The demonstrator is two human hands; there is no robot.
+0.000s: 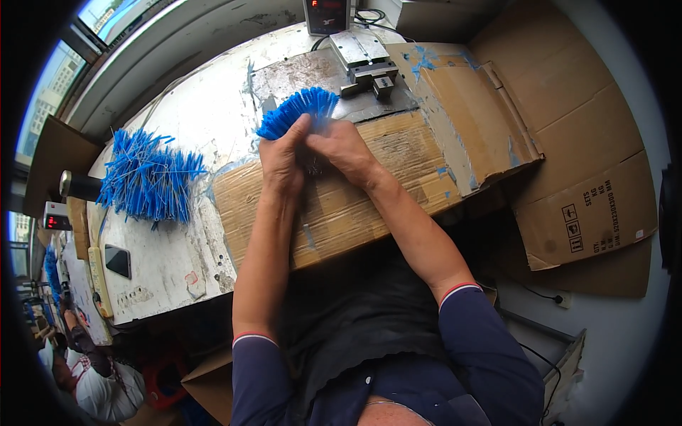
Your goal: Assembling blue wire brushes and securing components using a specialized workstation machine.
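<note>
A fanned bundle of blue wire-stemmed brushes is gathered in both my hands above the cardboard-covered front of the bench. My left hand is closed round the bundle's left side, thumb pointing up along it. From the right, my right hand grips its near side, with fingers curled in and partly blurred. The stems' lower ends are mostly hidden by my hands. To the left lies a larger loose heap of the same blue brushes, stems pointing many ways.
Beyond my hands, a metal clamping fixture sits on a steel plate, with a digital display box behind. Cardboard covers the bench front; a large carton stands right. A phone lies left, near a power strip. Another person works lower left.
</note>
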